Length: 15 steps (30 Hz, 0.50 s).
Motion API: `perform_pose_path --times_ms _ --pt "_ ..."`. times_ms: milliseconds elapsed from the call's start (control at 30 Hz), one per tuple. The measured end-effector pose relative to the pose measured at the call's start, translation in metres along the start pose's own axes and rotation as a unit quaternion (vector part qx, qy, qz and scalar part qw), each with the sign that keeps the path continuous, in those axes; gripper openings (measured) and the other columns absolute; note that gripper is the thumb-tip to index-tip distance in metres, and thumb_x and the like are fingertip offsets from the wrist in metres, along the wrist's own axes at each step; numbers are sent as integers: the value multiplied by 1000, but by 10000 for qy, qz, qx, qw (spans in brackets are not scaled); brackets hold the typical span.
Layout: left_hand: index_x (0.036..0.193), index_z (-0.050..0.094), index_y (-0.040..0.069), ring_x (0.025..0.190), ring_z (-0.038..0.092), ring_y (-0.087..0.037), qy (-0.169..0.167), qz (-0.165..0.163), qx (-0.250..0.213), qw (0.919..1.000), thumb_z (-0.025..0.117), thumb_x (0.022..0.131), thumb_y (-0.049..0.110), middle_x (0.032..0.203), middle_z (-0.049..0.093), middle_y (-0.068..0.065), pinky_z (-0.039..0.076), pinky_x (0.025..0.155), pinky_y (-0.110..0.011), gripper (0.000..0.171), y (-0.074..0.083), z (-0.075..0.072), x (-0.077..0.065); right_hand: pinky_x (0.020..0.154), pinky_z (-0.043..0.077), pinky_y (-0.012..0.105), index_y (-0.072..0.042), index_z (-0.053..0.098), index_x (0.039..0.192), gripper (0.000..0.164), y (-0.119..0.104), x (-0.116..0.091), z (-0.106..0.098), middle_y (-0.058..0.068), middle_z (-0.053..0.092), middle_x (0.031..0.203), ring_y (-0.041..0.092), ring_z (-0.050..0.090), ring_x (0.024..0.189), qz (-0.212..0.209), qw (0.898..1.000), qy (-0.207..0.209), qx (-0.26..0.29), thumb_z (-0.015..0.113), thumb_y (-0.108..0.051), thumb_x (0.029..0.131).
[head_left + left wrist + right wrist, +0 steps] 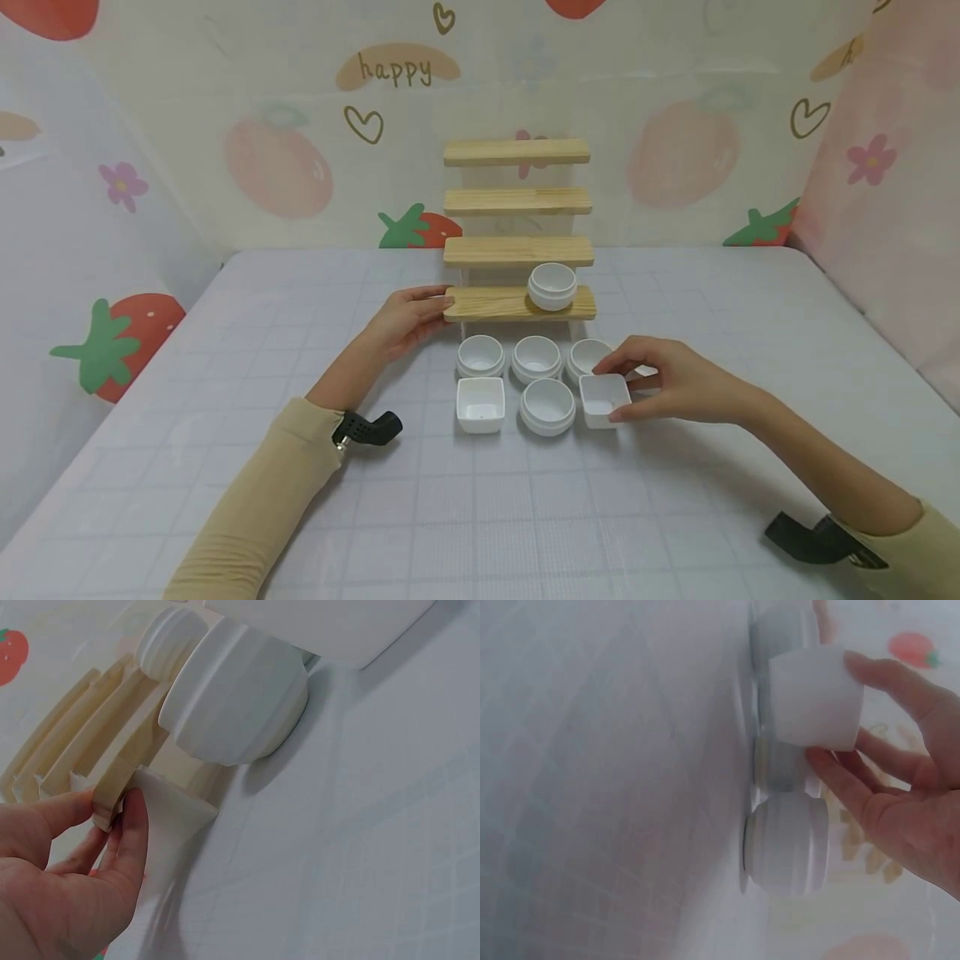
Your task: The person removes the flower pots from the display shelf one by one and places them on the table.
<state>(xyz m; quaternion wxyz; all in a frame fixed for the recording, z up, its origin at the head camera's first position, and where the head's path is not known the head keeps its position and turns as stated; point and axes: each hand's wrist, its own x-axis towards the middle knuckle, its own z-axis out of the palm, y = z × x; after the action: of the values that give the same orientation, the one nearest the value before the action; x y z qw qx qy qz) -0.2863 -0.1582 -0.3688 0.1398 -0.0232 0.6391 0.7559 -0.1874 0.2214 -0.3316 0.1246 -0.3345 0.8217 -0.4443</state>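
My right hand (678,383) pinches a square white bowl (603,402) between thumb and fingers, at the right end of the front row. In the right wrist view that bowl (814,697) is tipped sideways by the camera's angle. With thumb and fingers my left hand (408,321) grips the left end of the lowest wooden step (487,307) of a tiered stand. On that step, toward its right, sits a round white bowl (552,287). A second square bowl (481,407) and a round bowl (547,408) share the front row.
Behind the front row stand more round bowls (536,358), the rightmost (585,357) partly hidden by my right fingers. The stand's upper steps (517,202) rise near the patterned back cloth (285,75). A gridded white cloth (450,517) covers the table.
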Motion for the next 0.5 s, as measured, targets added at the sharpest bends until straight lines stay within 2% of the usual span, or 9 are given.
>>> perform_pose_path --times_ms 233,367,500 --pt "152 46 -12 99 68 -13 -221 221 -77 9995 64 103 4 131 62 -17 61 85 -20 55 -2 -5 -1 98 60 30 1 71 125 48 2 0 2 10 66 113 7 63 108 -16 9999 -25 99 92 -8 82" --pt "155 42 -11 97 68 -11 -95 122 49 9999 58 106 3 139 57 -21 60 84 -18 54 -2 -2 0 97 60 27 3 71 123 47 4 1 4 11 66 114 7 63 107 -38 9998 -72 187 92 -5 81" --pt "157 39 -11 92 68 -9 -2 7 -15 10000 55 107 0 141 53 -22 60 80 -17 53 -1 1 1 96 60 25 4 70 121 47 6 2 6 11 66 114 8 62 105 -23 9998 -94 189 92 -5 80"
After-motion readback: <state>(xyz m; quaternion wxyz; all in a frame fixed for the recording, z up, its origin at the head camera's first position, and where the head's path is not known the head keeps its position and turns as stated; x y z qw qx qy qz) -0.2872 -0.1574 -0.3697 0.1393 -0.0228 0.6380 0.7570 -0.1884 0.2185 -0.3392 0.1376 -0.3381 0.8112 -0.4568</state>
